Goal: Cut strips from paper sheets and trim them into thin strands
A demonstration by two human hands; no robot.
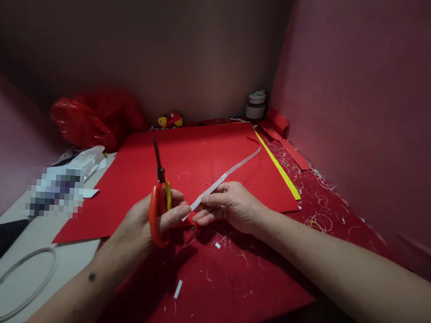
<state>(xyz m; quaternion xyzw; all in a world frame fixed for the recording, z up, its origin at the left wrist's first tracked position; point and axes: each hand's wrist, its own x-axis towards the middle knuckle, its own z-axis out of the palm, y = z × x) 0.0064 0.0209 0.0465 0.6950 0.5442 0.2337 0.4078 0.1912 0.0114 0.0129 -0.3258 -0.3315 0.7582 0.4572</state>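
Observation:
My left hand is closed around the scissors, which have orange and yellow handles and dark blades pointing up and away. Its thumb and forefinger also meet near the close end of a long, narrow white strip. My right hand pinches that strip between thumb and fingers, a little further along. From there the strip slants away to the right, and its far end curls over and looks red. Both hands are above the near edge of a large red corrugated sheet.
A yellow strip lies along the sheet's right edge. Loose threads and a white scrap litter the red tabletop. Further off are a red plastic bag, small toys and a lidded cup. A clear ring lies left.

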